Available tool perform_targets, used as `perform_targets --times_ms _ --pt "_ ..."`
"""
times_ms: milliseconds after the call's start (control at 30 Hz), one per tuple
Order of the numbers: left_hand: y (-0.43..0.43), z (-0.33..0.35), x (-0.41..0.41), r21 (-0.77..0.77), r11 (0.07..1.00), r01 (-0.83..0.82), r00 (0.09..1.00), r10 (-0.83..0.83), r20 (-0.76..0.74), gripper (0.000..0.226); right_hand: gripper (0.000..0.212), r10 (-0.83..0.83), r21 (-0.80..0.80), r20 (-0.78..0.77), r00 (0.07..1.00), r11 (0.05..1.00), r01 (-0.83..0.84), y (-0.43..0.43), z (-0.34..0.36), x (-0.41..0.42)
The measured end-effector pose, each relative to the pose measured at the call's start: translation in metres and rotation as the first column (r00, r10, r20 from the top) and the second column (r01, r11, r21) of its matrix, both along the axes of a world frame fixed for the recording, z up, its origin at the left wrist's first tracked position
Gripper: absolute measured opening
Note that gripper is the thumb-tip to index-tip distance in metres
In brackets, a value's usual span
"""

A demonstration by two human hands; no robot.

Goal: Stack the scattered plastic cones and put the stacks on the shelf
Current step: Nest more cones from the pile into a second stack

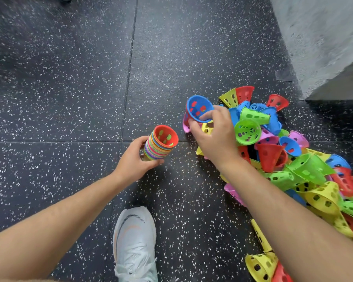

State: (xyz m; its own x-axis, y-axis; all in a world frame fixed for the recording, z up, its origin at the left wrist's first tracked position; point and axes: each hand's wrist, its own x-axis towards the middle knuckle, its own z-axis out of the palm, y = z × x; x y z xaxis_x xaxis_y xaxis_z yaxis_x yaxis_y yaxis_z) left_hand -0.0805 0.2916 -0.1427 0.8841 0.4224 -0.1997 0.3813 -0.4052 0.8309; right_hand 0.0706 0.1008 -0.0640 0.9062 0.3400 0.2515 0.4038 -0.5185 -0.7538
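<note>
White sneaker (134, 247) on speckled floor (69, 88), foreground; left hand (134, 159) gripping multicoloured cone stack (161, 146); right hand (214, 137) pinching blue cone (198, 107) beside loose pile of cones (283, 159).

The blue perforated plastic cone (199, 107) is smooth moulded plastic with a soft sheen along its rim. The nested stack of multicoloured plastic cones (155, 148), red on top, looks the same: thin, smooth and semi-matt, its edges forming fine ridges. The loose pile of red, green, yellow, pink and blue plastic cones (306, 171) shares that finish. The black speckled floor tiles (69, 82) look like rubber, matt and grainy. The grey wall (324, 37) is rough and matt, like raw plaster. The white sports shoe (134, 241) has a woven mesh cloth upper.
</note>
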Motion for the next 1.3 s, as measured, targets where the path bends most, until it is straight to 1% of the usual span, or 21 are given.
perform_targets --times_ms 67,167,200,267,300,333,367,400,467,500,567,633,700,767,833,900,967,1067,1167,1233,1300 --pt "-0.002 0.000 0.006 -0.010 1.000 0.010 1.000 -0.010 0.013 0.074 0.028 0.124 -0.006 0.002 0.992 0.992 -0.124 0.003 0.002 -0.005" --pt "-0.003 0.000 0.017 -0.021 1.000 0.012 0.999 -0.011 0.045 0.071 0.043 0.305 -0.173 -0.091 0.948 0.933 -0.317 0.009 -0.004 -0.008" --pt "-0.003 0.000 0.020 -0.025 1.000 0.009 0.999 -0.008 0.052 0.069 0.049 0.308 -0.188 -0.120 0.944 0.927 -0.326 0.010 -0.007 -0.006" --pt "0.000 0.000 0.025 -0.038 0.999 0.002 0.998 0.000 0.058 0.068 0.042 0.253 -0.153 -0.125 0.959 0.950 -0.271 0.009 -0.011 0.001" --pt "0.001 -0.001 0.027 -0.044 0.999 -0.001 0.998 0.004 0.058 0.069 0.035 0.228 -0.188 -0.097 0.969 0.952 -0.243 0.009 -0.015 0.008" --pt "0.003 -0.002 0.029 -0.048 0.999 -0.004 0.998 0.007 0.054 0.070 0.030 0.220 -0.298 -0.060 0.974 0.927 -0.227 0.011 -0.020 0.016" --pt "0.004 -0.002 0.030 -0.049 0.999 -0.006 0.999 0.008 0.048 0.071 0.031 0.234 -0.460 -0.031 0.972 0.860 -0.222 0.013 -0.025 0.023" --pt "0.005 -0.003 0.031 -0.049 0.999 -0.008 0.999 0.010 0.043 0.072 0.034 0.266 -0.625 -0.022 0.964 0.749 -0.221 0.017 -0.029 0.030" --pt "0.007 -0.004 0.033 -0.050 0.999 -0.007 0.999 0.009 0.037 0.071 0.042 0.351 -0.824 -0.045 0.935 0.516 -0.233 0.026 -0.037 0.041" --pt "0.007 -0.004 0.034 -0.054 0.999 -0.005 0.999 0.007 0.034 0.071 0.045 0.400 -0.872 -0.052 0.915 0.429 -0.237 0.031 -0.040 0.045" --pt "0.009 -0.004 0.035 -0.059 0.998 -0.001 1.000 0.003 0.031 0.070 0.046 0.477 -0.927 -0.044 0.878 0.308 -0.213 0.041 -0.046 0.052" --pt "0.010 -0.005 0.035 -0.061 0.998 0.005 1.000 -0.003 0.031 0.069 0.042 0.505 -0.956 -0.045 0.862 0.227 -0.183 0.048 -0.049 0.055" --pt "0.011 -0.005 0.035 -0.069 0.998 0.010 1.000 -0.008 0.026 0.069 0.037 0.511 -0.968 -0.042 0.858 0.191 -0.161 0.052 -0.051 0.057" --pt "0.012 -0.005 0.035 -0.075 0.997 0.012 1.000 -0.010 0.022 0.068 0.034 0.505 -0.963 -0.036 0.862 0.213 -0.165 0.052 -0.053 0.058" --pt "0.012 -0.005 0.035 -0.081 0.997 0.012 1.000 -0.010 0.023 0.068 0.031 0.501 -0.945 -0.017 0.865 0.274 -0.178 0.047 -0.056 0.060" --pt "0.012 -0.006 0.034 -0.083 0.997 0.013 1.000 -0.010 0.027 0.068 0.027 0.494 -0.906 0.017 0.869 0.375 -0.195 0.040 -0.058 0.060" --pt "0.011 -0.006 0.034 -0.075 0.997 0.011 1.000 -0.009 0.027 0.068 0.031 0.451 -0.829 0.031 0.892 0.510 -0.229 0.031 -0.058 0.058" --pt "0.010 -0.005 0.034 -0.071 0.997 0.008 1.000 -0.007 0.020 0.071 0.037 0.326 -0.641 -0.004 0.945 0.724 -0.253 0.017 -0.052 0.054" --pt "0.010 -0.005 0.034 -0.072 0.997 0.011 1.000 -0.010 0.024 0.071 0.036 0.190 -0.387 -0.106 0.976 0.896 -0.216 0.004 -0.039 0.049" --pt "0.009 -0.004 0.033 -0.069 0.998 0.012 1.000 -0.010 0.022 0.071 0.031 0.112 -0.232 -0.153 0.982 0.962 -0.146 -0.004 -0.028 0.045" --pt "0.009 -0.004 0.032 -0.067 0.998 0.011 1.000 -0.010 0.022 0.072 0.029 0.073 -0.123 -0.156 0.985 0.988 -0.093 -0.011 -0.017 0.040"
